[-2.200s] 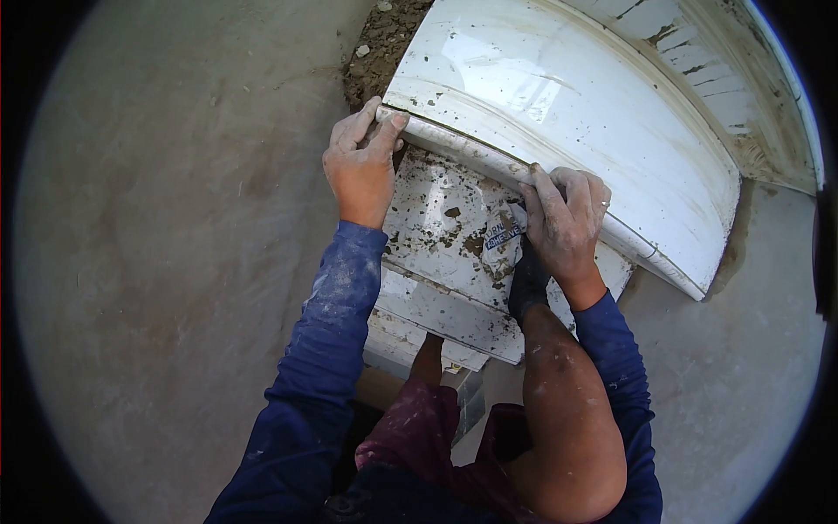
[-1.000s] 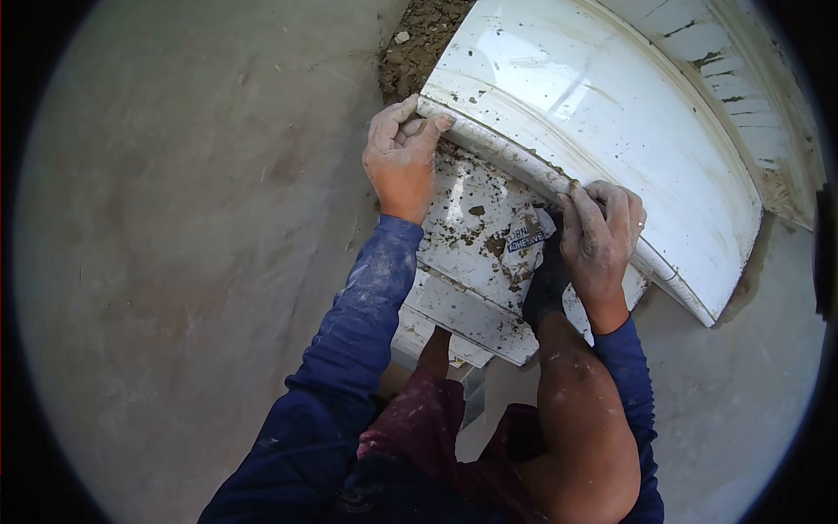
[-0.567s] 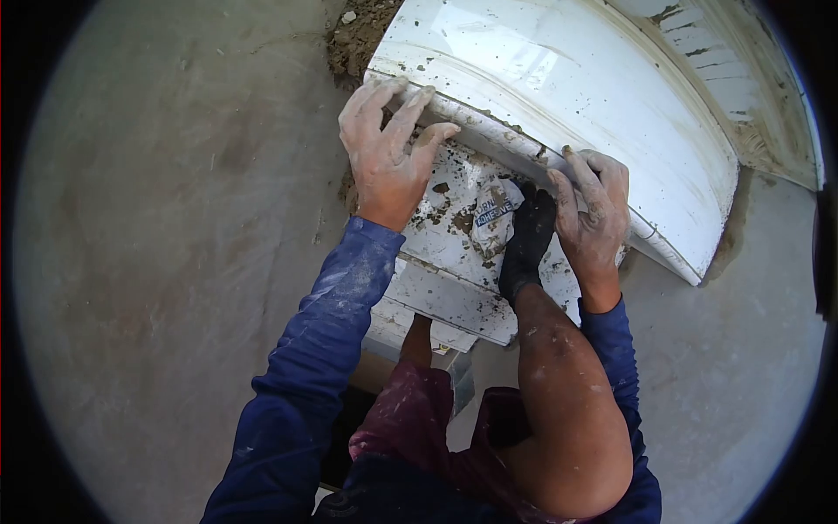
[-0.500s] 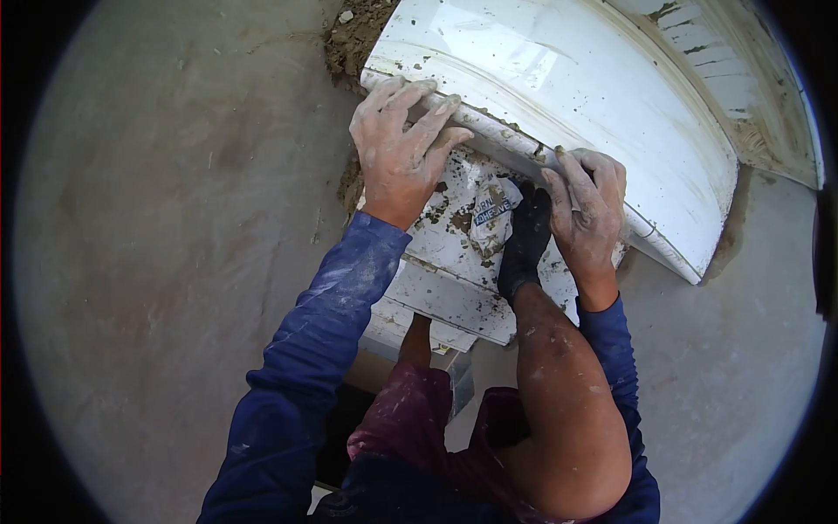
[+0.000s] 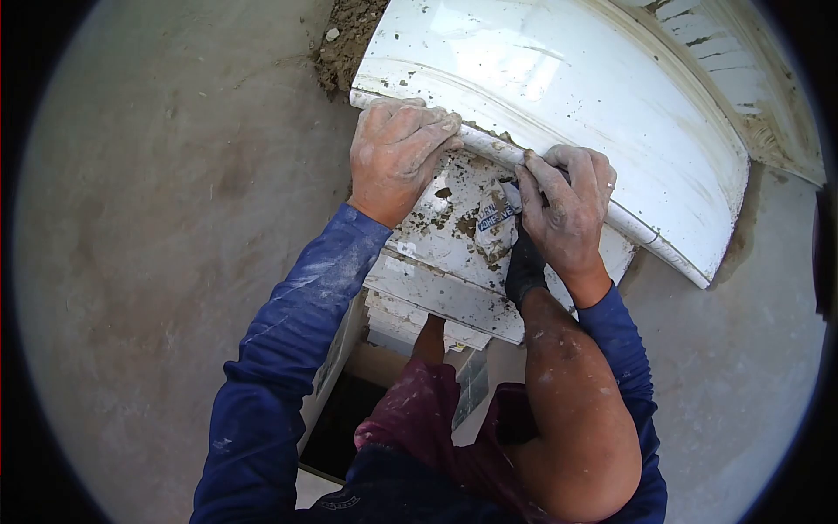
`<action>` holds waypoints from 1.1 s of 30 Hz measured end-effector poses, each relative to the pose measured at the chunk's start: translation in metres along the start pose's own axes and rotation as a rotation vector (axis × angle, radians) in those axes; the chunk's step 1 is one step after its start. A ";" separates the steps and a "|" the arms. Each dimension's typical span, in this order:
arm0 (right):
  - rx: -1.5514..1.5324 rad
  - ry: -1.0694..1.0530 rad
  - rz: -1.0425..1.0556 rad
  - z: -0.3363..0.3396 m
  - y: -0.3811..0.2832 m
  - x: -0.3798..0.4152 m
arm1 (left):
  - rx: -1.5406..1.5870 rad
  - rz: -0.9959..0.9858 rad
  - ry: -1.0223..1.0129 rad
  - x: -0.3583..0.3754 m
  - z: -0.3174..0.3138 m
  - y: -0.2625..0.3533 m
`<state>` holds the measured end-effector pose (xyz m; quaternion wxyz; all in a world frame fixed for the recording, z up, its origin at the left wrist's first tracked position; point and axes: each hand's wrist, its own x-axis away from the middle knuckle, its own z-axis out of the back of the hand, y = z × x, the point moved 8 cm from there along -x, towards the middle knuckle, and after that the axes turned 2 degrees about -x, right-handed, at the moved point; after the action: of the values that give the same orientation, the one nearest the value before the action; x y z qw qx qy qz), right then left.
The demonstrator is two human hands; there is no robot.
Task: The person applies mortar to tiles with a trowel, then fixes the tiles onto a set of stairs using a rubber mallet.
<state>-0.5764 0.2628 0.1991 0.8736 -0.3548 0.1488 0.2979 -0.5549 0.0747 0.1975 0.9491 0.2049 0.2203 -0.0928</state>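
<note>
A glossy white stair slab with a rounded front edge spans the upper part of the head view, speckled with dirt. My left hand is curled over the left part of that edge, its fingers bent and pressed together. Farther right, my right hand grips the same edge, thumb against the front and fingers on top. Both hands are coated in pale dust. Below the edge lies a lower white step with crumbs of mortar. A crumpled adhesive packet rests on it, beside my dark-socked foot.
Brown rubble and mortar sit at the slab's upper left end. Another smeared white step rises at the upper right. Grey plastered wall fills the left side. Stacked tiles and a dark gap lie below the lower step.
My left hand's fingers, spread along the edge before, have curled down over it. My right hand has shifted a little left along the edge. The view has moved slightly.
</note>
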 end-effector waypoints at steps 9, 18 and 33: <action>-0.004 -0.096 -0.053 0.002 -0.003 -0.008 | -0.013 -0.088 -0.003 0.000 0.003 0.002; 0.054 -0.056 0.060 -0.003 -0.005 0.002 | -0.018 -0.104 0.003 0.000 0.003 0.003; 0.037 0.032 -0.039 0.024 0.007 0.021 | -0.016 -0.077 0.050 0.011 0.003 0.003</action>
<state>-0.5638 0.2928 0.2025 0.8831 -0.3464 0.1614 0.2722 -0.5430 0.0747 0.1960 0.9406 0.1912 0.2524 -0.1224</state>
